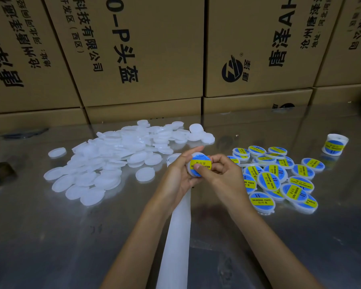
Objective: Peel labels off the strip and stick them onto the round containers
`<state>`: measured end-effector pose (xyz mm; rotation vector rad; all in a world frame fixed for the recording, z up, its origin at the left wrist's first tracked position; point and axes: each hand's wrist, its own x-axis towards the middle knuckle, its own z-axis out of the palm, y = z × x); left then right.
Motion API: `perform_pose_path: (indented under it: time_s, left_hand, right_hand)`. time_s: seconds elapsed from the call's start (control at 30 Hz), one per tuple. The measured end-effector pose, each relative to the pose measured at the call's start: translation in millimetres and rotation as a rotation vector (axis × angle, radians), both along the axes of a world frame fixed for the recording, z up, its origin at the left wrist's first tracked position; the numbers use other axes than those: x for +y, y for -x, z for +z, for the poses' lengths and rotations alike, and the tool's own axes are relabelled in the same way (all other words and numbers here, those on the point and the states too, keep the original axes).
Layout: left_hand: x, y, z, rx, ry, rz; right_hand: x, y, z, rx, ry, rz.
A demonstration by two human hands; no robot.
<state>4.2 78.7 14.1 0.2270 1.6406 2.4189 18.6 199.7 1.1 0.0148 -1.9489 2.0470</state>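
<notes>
Above the middle of the steel bench [50, 236], our left grip [180, 174] cradles a round white plastic container [193, 166] while our right grip [219, 174] thumbs its blue-and-yellow label [201, 163]. The white backing strip [178, 226] runs to the near edge. Unlabelled containers [113, 155] lie left, labelled ones [279, 178] right.

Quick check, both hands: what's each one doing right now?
Left hand: holds the round container, fingers curled round its edge.
Right hand: thumb presses the label on the same container, fingers curled behind it.
</notes>
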Motion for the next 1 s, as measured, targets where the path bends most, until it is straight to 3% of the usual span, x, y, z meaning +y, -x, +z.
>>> perform_pose_path:
  time_s: [0.2,0.4,0.8,1.0]
  left_hand:
    - [2.9,-2.1,0.7,0.042,0.064,-0.008]
    - [4.2,-4.9,1.0,0.045,0.049,0.021]
    - [21.8,-12.7,5.9,-0.097,-0.349,0.033]
    - [24.1,-16.2,9.2,-0.027,-0.247,0.032]
  right_hand:
    - [1.0,1.7,-2.0,-0.004,-0.049,-0.028]
    - [2.6,7.2,-12.1,-0.047,-0.339,-0.182]
    - [4.0,1.0,-10.8,-0.039,-0.576,-0.291]
    - [5.6,0.3,-13.1,0.09,-0.796,-0.385]
